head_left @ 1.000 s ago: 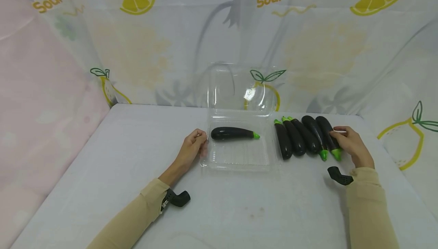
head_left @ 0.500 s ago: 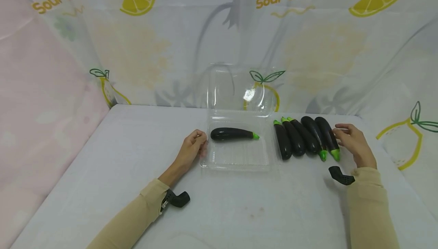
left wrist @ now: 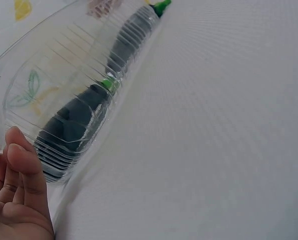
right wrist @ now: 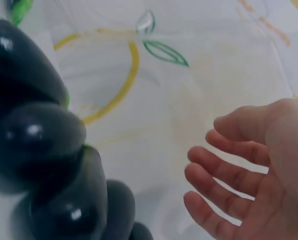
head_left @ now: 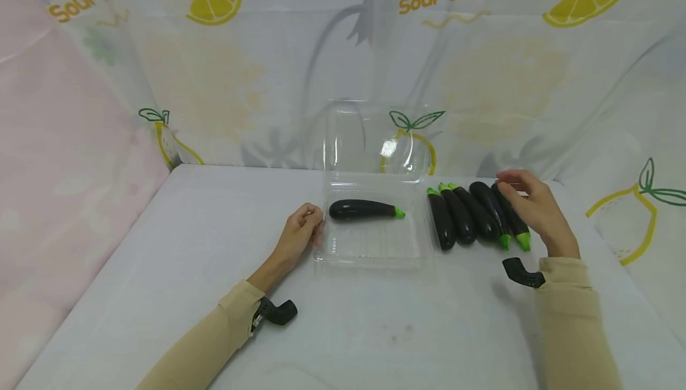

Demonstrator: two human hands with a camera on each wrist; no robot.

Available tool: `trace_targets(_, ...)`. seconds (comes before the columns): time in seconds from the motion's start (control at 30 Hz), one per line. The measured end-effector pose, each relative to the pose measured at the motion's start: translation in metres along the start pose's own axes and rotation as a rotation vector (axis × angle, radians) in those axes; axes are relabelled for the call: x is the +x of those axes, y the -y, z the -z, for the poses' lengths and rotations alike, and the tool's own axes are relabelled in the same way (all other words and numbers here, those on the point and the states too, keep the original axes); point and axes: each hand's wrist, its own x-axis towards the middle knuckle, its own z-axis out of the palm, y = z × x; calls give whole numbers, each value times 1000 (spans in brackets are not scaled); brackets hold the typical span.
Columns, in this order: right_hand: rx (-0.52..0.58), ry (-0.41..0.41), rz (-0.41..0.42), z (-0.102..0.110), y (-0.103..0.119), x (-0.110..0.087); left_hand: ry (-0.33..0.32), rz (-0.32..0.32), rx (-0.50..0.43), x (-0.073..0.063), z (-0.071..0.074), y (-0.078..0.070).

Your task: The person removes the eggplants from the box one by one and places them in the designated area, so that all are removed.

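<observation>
A clear plastic clamshell box [head_left: 375,246] stands with its lid raised, and one eggplant [head_left: 360,209] with a green stem end lies crosswise inside. My left hand [head_left: 298,230] pinches the box's left rim, thumb against curled fingers; the left wrist view shows this hand [left wrist: 20,192] close up at the clear wall. To the right of the box, several eggplants [head_left: 465,217] lie side by side. My right hand [head_left: 538,208] hovers over the rightmost eggplant [head_left: 518,223] and hides part of it. In the right wrist view its fingers [right wrist: 223,150] are spread loosely, holding nothing.
The white-covered table [head_left: 214,217] meets a printed lemon curtain [head_left: 289,80] at the back, and the raised lid [head_left: 354,140] stands before that curtain. A black wrist camera [head_left: 522,273] juts from the right sleeve, another camera [head_left: 281,311] from the left.
My right hand shifted slightly right, away from the rightmost eggplant, then rose and moved left over the top of it. The left hand stays at the box rim.
</observation>
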Motion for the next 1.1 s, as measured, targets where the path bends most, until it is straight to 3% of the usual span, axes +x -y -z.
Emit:
trace_targets(0.2, -6, 53, 106, -21, 28, 6, 7, 35, -17, -3, -1, -11)
trace_targets(0.4, -39, 117, 193, -43, 44, 8, 19, 17, -11, -9, -4, -24)
trace_targets(0.7, -40, 221, 274, -70, 55, 10, -2, 36, -24, 2, 0, -2)
trace_targets(1.1, -45, 247, 297, -80, 62, 11, -22, -1, -11, 1, -2, 0)
